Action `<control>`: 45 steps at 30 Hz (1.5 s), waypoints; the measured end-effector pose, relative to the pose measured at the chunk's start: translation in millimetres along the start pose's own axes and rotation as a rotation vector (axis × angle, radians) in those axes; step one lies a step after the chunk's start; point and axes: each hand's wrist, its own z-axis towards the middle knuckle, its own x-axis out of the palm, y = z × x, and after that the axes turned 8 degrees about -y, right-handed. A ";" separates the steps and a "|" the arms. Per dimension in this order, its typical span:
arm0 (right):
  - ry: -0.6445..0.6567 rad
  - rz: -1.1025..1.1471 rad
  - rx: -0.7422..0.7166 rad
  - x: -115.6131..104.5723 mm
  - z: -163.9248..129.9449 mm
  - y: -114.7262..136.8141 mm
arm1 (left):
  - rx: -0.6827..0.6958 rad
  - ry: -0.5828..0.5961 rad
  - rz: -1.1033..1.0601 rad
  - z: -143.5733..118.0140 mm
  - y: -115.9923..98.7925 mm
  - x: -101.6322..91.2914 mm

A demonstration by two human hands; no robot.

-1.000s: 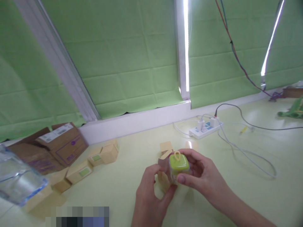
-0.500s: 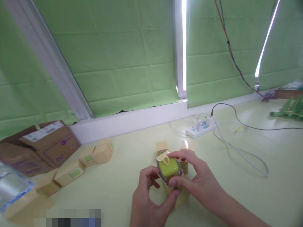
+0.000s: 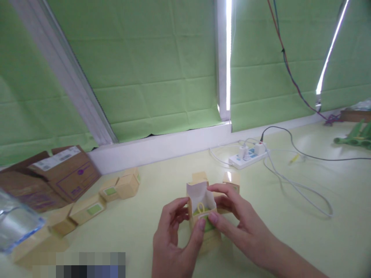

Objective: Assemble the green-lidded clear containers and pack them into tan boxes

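Observation:
A small beige carton (image 3: 198,190) with its lid flap raised shows a white inside, in the middle of the head view. Down in it sits a green rounded item, mostly hidden, with a pale yellow loop (image 3: 200,208) standing up. My left hand (image 3: 175,235) grips the carton's left side, thumb on the front. From the right, my right hand (image 3: 239,218) holds it too, with the thumb on the front by a green label and a finger at the flap's edge. Another beige box (image 3: 213,240) lies partly hidden below it.
Beige boxes (image 3: 199,177) stand behind the hands, and a row of several more (image 3: 87,210) runs along the left. Beyond that row is a brown cardboard box (image 3: 74,175). A white power strip (image 3: 246,156) with cables lies at the back right, near green tubes (image 3: 352,141).
The green item has sunk into the carton, leaving mainly its loop visible. The carton has tipped so its raised flap and front face me. Both hands have shifted their grip on it.

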 end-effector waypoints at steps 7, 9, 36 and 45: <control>0.002 0.005 0.048 -4.2 -2.9 2.8 | -0.056 0.060 -0.053 -4.1 -1.0 -1.2; 0.004 0.007 0.067 -6.1 -2.8 2.5 | -0.048 0.085 -0.058 -3.8 -2.9 -1.5; 0.023 -0.236 -0.077 -2.9 -0.6 -1.9 | -0.111 0.125 0.010 12.4 -6.7 -6.4; 0.008 -0.173 -0.100 -3.4 -1.2 -4.1 | 0.088 0.179 0.071 10.9 -5.7 -6.8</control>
